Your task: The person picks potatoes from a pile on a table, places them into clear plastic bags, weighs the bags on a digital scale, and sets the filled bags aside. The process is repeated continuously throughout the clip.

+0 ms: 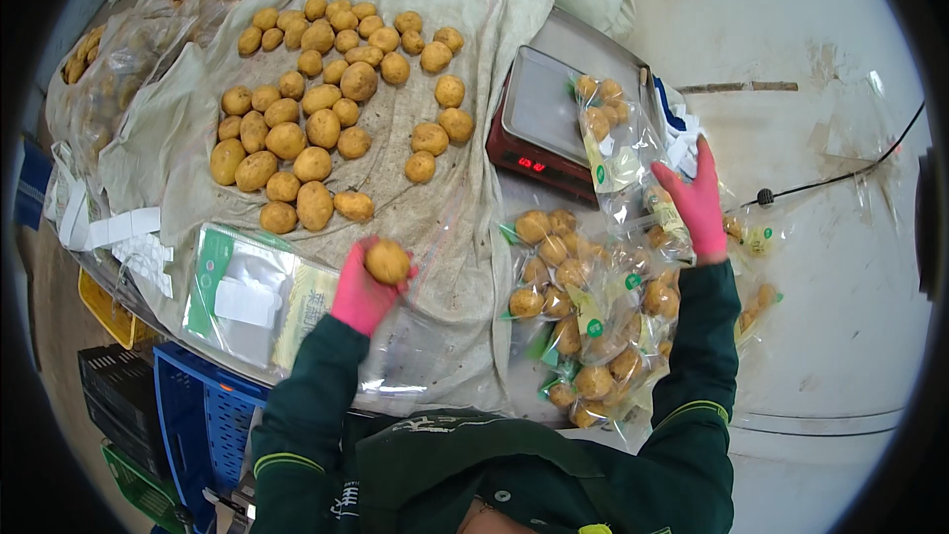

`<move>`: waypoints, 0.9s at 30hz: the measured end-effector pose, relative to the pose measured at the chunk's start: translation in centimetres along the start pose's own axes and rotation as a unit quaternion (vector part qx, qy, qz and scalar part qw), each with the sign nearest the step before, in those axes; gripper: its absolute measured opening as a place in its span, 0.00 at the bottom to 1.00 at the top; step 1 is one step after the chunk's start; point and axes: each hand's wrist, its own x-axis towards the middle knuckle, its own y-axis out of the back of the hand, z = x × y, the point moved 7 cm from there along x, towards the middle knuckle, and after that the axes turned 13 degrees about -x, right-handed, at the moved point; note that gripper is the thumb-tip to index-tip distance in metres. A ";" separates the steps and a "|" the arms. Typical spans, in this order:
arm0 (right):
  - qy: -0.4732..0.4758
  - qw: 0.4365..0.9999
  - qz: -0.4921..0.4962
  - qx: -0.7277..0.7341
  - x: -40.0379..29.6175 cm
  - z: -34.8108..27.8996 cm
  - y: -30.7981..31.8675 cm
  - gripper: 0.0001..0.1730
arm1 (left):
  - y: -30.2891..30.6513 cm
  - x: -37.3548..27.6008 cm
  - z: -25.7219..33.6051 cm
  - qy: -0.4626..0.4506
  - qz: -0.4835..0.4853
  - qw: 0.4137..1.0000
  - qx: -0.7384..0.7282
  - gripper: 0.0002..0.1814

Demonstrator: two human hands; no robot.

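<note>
My left hand (pixel 363 297), in a pink glove, holds a single potato (pixel 387 261) above the front of the cloth-covered table. My right hand (pixel 697 200), also gloved in pink, has thumb and fingers spread with nothing visible between them. It is over the right side, beside a clear bag of potatoes (pixel 612 107) lying partly on the weighing scale (pixel 545 104). The scale has a steel pan, and its red display is lit. Loose potatoes (pixel 285 141) are spread over the woven cloth (pixel 385 193) ahead of my left hand.
Several filled potato bags (pixel 593 311) crowd the table between my arms. Flat packaging bags (pixel 252 304) lie at the front left, near white label strips (pixel 122 228). A black cable (pixel 830 179) crosses the white surface at right. Blue crates (pixel 211 415) stand below the left edge.
</note>
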 end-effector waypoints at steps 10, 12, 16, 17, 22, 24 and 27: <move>-0.005 0.975 -0.162 -0.153 7.5 5.5 -9.8 0.33 | -3.5 7.4 7.3 -0.166 0.027 0.985 0.033 0.19; -0.004 0.987 -0.126 -0.099 7.1 2.0 -6.4 0.22 | -1.8 7.2 6.7 -0.143 -0.007 0.988 0.064 0.15; 0.063 0.957 -0.280 -0.041 1.3 -0.2 -3.3 0.09 | -2.6 5.0 2.7 -0.114 -0.042 0.982 0.143 0.10; 0.283 0.910 -0.226 -0.204 -1.0 0.8 -5.1 0.07 | -3.5 4.8 1.5 -0.112 -0.043 0.975 0.185 0.10; 0.154 0.977 -0.112 -0.093 -1.0 3.5 -11.5 0.10 | -4.2 5.6 -5.0 -0.074 -0.050 0.921 0.380 0.11; 0.170 0.983 0.010 -0.063 1.7 1.4 -12.4 0.17 | -4.6 5.5 -8.0 -0.032 -0.110 0.885 0.451 0.11; 0.293 0.945 0.122 -0.083 4.8 -1.1 -14.5 0.12 | -4.8 5.0 -8.8 -0.074 -0.181 0.800 0.567 0.12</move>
